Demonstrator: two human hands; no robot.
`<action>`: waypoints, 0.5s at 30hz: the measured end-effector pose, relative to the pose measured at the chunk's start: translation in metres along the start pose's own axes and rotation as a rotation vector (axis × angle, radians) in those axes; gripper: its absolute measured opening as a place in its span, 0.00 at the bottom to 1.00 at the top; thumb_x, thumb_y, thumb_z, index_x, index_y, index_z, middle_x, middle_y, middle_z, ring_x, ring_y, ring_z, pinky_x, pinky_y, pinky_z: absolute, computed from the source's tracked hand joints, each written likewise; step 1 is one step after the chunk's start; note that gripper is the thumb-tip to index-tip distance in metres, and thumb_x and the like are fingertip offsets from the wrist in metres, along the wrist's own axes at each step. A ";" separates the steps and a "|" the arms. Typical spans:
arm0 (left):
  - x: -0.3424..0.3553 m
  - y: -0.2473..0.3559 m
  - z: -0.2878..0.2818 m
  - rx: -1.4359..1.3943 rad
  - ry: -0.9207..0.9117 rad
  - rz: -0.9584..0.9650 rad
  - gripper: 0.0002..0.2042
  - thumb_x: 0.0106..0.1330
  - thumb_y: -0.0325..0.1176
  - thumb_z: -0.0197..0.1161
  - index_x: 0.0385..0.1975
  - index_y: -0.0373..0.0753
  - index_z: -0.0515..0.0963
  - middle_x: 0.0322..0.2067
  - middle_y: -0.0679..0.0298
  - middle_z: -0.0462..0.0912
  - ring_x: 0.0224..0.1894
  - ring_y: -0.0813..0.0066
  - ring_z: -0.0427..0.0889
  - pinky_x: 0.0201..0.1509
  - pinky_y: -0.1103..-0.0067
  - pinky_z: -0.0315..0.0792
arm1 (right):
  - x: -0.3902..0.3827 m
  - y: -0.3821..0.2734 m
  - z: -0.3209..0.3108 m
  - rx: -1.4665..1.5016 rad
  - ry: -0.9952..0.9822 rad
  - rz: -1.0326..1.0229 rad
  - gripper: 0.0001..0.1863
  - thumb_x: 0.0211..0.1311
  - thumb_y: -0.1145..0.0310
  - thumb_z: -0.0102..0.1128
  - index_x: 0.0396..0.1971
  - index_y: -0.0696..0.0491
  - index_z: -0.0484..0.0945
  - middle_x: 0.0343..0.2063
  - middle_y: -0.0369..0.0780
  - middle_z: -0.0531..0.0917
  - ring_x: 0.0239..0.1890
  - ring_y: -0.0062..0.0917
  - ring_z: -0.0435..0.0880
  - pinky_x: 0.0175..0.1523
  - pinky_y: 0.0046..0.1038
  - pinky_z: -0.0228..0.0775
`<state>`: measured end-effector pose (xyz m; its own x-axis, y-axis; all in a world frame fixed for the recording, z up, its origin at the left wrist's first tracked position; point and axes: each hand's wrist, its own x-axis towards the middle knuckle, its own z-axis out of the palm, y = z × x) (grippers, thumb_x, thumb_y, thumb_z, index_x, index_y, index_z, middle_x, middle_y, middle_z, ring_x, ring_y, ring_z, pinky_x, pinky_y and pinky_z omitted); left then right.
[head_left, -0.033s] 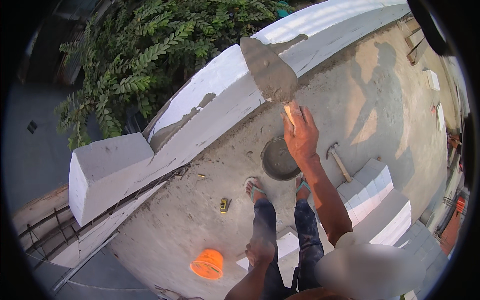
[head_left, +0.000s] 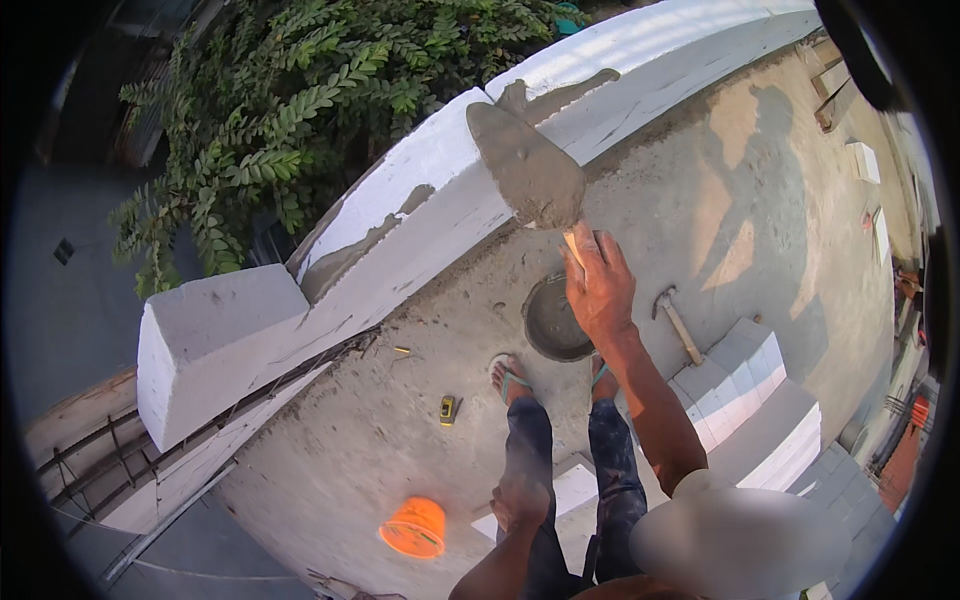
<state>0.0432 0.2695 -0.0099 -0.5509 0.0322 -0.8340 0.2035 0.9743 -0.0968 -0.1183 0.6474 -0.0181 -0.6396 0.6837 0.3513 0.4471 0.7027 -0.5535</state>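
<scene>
While the right hand [head_left: 602,290] has its fingers clamped on the handle [head_left: 573,245], the mortar-coated trowel [head_left: 530,170] lies forward-left of them, long axis slanting across the white wall [head_left: 450,215]; left hand [head_left: 520,503] farther, finger state unclear.

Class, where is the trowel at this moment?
In the head view, the trowel is at upper centre, gripped in the right hand and overlapping, in the picture, the white wall beyond the dark tub.
</scene>
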 end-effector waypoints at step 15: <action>0.004 -0.015 0.004 -0.076 0.053 0.035 0.22 0.65 0.48 0.67 0.56 0.45 0.83 0.62 0.60 0.78 0.66 0.53 0.76 0.69 0.57 0.71 | 0.033 -0.095 -0.029 1.424 -0.333 0.548 0.30 0.84 0.52 0.51 0.68 0.64 0.70 0.20 0.38 0.81 0.14 0.15 0.75 0.23 0.22 0.68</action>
<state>0.0414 0.2542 -0.0137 -0.5870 0.0762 -0.8060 0.1627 0.9863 -0.0253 -0.1638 0.6090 0.0683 -0.7932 0.5766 -0.1957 -0.1518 -0.4985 -0.8535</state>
